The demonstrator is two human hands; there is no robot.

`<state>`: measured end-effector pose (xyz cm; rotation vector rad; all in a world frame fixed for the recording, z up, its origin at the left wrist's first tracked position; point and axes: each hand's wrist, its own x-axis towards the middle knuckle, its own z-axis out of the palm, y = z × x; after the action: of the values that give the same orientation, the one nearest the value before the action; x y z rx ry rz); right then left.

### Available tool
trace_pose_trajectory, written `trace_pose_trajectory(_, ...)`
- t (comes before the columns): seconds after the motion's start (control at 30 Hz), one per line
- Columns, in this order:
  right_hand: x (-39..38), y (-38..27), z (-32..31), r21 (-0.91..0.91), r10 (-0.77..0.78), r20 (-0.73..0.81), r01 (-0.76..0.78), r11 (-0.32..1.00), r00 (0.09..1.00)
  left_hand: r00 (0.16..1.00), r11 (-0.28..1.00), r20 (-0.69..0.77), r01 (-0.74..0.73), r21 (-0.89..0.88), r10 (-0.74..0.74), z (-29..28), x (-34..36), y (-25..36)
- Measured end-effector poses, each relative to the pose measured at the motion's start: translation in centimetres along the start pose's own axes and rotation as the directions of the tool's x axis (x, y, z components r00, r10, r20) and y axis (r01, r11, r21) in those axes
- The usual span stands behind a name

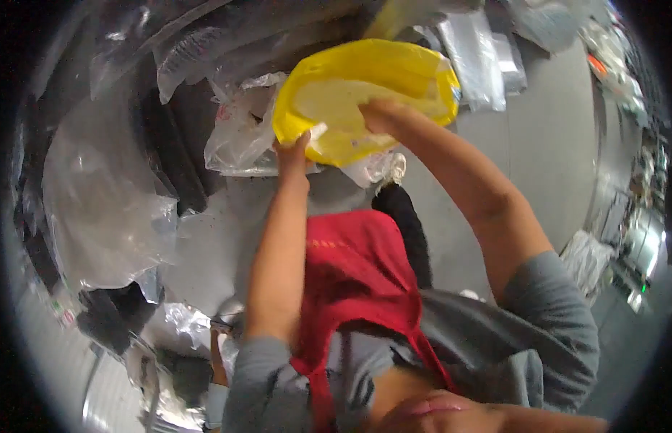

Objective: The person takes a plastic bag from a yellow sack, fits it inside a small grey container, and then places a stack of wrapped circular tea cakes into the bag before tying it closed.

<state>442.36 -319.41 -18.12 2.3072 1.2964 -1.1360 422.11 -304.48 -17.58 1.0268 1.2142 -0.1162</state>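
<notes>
In front of me, a big yellow plastic bag (336, 61) hangs with its mouth spread wide, its inside pale and whitish. My left hand (293, 150) is closed on its near left rim, beside a small white patch. Over the bag's mouth, my right hand (381, 115) reaches in with the arm bent; motion smears its fingers, and I cannot see whether they hold anything.
Clear plastic bags (238, 141) lie left of the yellow bag, and clear plastic packs (473, 61) lie to its right. A large translucent sack (105, 195) stands at the left. Another person's arm (218, 357) shows at the lower left. Grey floor (538, 159) stretches to the right.
</notes>
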Motion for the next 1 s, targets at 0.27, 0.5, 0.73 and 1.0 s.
trace_pose_trajectory(0.27,12.6,0.3,8.3,-0.214,-0.003,-0.068,-0.012,0.977,0.998,0.941,0.867,-0.251,-0.312,-0.389,0.226,4.1,-1.7,-5.6)
trace_pose_trajectory(0.5,32.1,4.0,17.6,-0.161,-0.006,-0.165,-0.021,0.987,0.986,0.947,0.815,-0.138,-0.320,-0.484,0.289,2.3,1.5,-10.2)
trace_pose_trajectory(0.73,29.9,3.8,16.2,0.378,-0.371,0.298,0.248,0.892,0.880,0.959,0.691,-0.223,-0.281,-0.666,0.176,-1.2,2.6,-8.2)
trace_pose_trajectory(1.0,29.7,12.9,10.0,0.465,-0.330,-0.003,0.294,0.835,0.944,0.963,0.705,-0.192,-0.268,-0.657,0.187,-0.5,1.9,-4.1)
